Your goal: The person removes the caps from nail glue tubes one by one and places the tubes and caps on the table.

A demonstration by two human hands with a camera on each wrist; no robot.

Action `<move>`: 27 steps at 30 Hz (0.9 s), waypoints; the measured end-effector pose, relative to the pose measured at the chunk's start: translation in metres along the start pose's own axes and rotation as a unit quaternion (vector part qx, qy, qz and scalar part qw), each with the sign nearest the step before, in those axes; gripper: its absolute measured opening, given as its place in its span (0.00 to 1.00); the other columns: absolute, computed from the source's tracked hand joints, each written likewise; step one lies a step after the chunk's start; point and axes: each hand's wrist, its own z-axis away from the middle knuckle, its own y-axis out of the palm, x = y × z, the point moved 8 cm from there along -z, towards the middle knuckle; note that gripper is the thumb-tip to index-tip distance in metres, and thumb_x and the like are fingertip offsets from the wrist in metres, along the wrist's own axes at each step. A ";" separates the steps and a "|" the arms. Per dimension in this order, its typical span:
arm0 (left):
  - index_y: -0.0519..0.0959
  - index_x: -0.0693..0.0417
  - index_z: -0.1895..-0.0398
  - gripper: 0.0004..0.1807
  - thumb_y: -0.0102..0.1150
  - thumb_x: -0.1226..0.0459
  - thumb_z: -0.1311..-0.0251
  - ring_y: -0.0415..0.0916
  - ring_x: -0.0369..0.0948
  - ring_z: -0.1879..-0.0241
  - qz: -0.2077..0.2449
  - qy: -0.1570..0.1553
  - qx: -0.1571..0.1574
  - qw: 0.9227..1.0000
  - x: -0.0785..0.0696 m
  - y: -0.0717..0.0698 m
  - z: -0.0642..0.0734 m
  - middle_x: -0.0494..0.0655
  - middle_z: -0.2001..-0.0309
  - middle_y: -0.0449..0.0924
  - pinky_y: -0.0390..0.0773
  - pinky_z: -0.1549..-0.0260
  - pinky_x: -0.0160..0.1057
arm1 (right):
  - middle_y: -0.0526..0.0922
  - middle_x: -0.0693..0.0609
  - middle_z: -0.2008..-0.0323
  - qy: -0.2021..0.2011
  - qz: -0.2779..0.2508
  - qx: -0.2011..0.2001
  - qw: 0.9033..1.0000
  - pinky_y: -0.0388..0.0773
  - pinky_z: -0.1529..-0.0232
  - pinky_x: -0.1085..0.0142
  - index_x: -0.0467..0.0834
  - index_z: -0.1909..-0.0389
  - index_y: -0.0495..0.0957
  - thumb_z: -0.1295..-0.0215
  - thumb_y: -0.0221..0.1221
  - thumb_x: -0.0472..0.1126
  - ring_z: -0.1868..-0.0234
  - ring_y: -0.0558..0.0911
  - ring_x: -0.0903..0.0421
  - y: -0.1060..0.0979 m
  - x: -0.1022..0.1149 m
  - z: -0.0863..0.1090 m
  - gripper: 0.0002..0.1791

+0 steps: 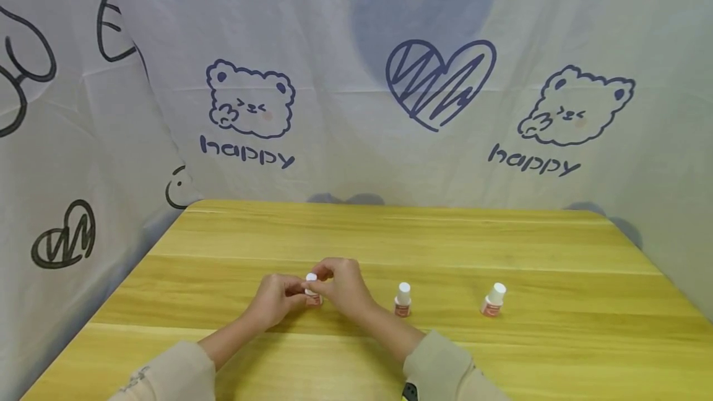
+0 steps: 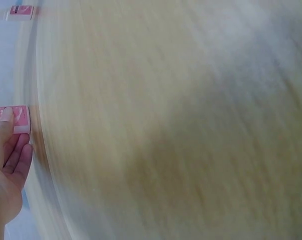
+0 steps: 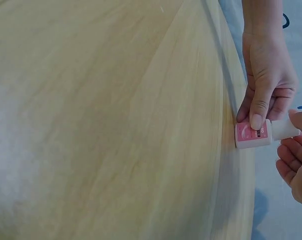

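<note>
A small white bottle with a pink label [image 1: 314, 300] stands on the wooden table, left of the middle in the head view. My left hand [image 1: 274, 299] pinches its body, thumb pressed on the label in the right wrist view. On the white cap [image 3: 286, 128], the thumb and fingers of my right hand [image 1: 344, 288] have a grip from the other side. In the left wrist view, the left hand [image 2: 8, 175] and the bottle [image 2: 21, 117] show at the left edge; the cap is mostly cut off there.
Two similar capped bottles stand to the right, one nearer [image 1: 403, 300] and one farther along [image 1: 494, 300]. The wooden table [image 1: 223, 234] ends at a back edge, behind which hangs a white printed cloth [image 1: 345, 141]. Another cloth [image 1: 111, 141] hangs along the left side.
</note>
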 end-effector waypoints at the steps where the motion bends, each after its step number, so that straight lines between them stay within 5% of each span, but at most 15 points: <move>1: 0.83 0.64 0.67 0.09 0.62 0.68 0.52 0.80 0.34 0.76 0.001 0.000 0.001 1.000 0.000 0.000 0.000 0.55 0.70 0.84 0.77 0.77 0.24 | 0.84 0.48 0.75 0.000 0.004 0.001 1.000 0.75 0.68 0.77 0.38 0.74 0.82 0.49 0.65 0.37 0.70 0.81 0.59 0.000 0.001 0.000 0.05; 12: 0.82 0.65 0.67 0.08 0.62 0.69 0.51 0.82 0.40 0.71 0.017 0.007 0.011 1.000 0.000 0.000 -0.001 0.56 0.70 0.84 0.79 0.73 0.27 | 0.84 0.46 0.77 -0.027 0.039 0.028 0.998 0.73 0.73 0.80 0.35 0.74 0.82 0.47 0.63 0.34 0.73 0.81 0.58 0.000 0.009 -0.003 0.05; 27: 0.83 0.64 0.68 0.08 0.63 0.69 0.52 0.80 0.35 0.73 0.005 0.003 0.010 1.000 -0.002 -0.001 -0.002 0.54 0.71 0.84 0.78 0.75 0.25 | 0.84 0.49 0.76 -0.025 0.060 0.062 0.996 0.72 0.74 0.81 0.38 0.72 0.83 0.44 0.61 0.36 0.75 0.79 0.64 0.002 0.009 -0.005 0.05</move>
